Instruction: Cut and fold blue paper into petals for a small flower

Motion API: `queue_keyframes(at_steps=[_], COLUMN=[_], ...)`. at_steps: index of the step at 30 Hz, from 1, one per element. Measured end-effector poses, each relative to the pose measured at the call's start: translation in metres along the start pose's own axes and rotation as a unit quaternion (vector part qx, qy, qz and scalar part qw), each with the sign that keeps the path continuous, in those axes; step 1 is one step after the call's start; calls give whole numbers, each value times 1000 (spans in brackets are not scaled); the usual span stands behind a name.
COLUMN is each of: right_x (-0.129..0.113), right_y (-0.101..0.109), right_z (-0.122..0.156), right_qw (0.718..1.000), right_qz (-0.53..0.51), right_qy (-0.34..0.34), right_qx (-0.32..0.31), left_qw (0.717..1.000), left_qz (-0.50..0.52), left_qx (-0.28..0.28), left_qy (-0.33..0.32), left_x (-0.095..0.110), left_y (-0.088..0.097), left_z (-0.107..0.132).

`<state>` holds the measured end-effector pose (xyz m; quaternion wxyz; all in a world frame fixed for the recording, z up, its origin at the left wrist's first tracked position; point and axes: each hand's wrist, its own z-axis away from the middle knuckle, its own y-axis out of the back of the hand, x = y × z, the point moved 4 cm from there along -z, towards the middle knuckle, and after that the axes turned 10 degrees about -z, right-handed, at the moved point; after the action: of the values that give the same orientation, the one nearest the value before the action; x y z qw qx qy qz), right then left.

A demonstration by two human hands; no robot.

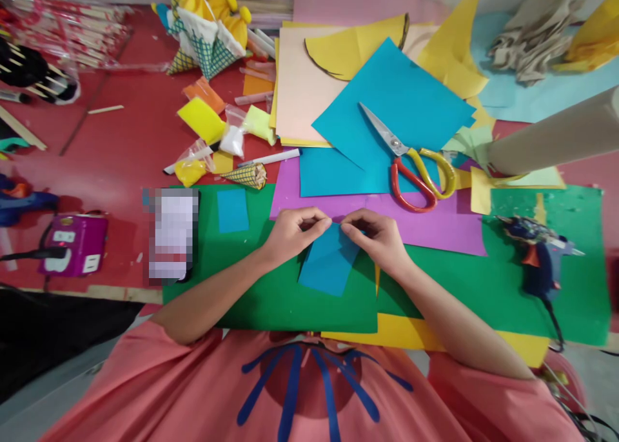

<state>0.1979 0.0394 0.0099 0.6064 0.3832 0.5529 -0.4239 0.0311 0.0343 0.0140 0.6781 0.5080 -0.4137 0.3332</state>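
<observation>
A small blue paper piece (329, 264) hangs between my two hands, its top edge pinched at both corners and its lower part slanting down over the green sheet (271, 293). My left hand (298, 232) is closed, thumb and forefinger on the top left corner. On the top right corner, my right hand (374, 237) closes in a similar pinch. Another small blue paper piece (233, 211) lies flat to the left. Beyond my hands, scissors with red and yellow handles (399, 148) rest on large blue sheets (411, 93), above a purple sheet (445, 226).
A glue gun (544, 255) lies at the right, its cable hanging off the front edge. A phone-like blurred object (171, 235) and a purple box (80, 245) are at the left. Clay packets (200, 120) lie behind; a pale roll (556, 132) juts in from the right.
</observation>
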Motion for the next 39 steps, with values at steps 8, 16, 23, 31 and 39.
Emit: queue_keyframes(at_steps=[8, 16, 23, 31, 39], right_x=[1, -3, -4, -14, -15], right_y=[-3, 12, 27, 23, 16], right_z=[1, -2, -4, -1, 1], right_qw=[1000, 999, 997, 987, 981], right_qz=[22, -22, -43, 88, 107], right_qy=[8, -29, -33, 132, 156], right_qx=[-14, 16, 47, 0, -33], left_qw=[999, 999, 997, 996, 996], left_qz=[-7, 19, 34, 35, 58], left_qx=[-42, 47, 70, 70, 53], left_qy=[-5, 18, 28, 45, 49], left_x=[0, 2, -2, -7, -6], left_y=[-5, 11, 19, 20, 18], left_z=[0, -6, -8, -10, -11])
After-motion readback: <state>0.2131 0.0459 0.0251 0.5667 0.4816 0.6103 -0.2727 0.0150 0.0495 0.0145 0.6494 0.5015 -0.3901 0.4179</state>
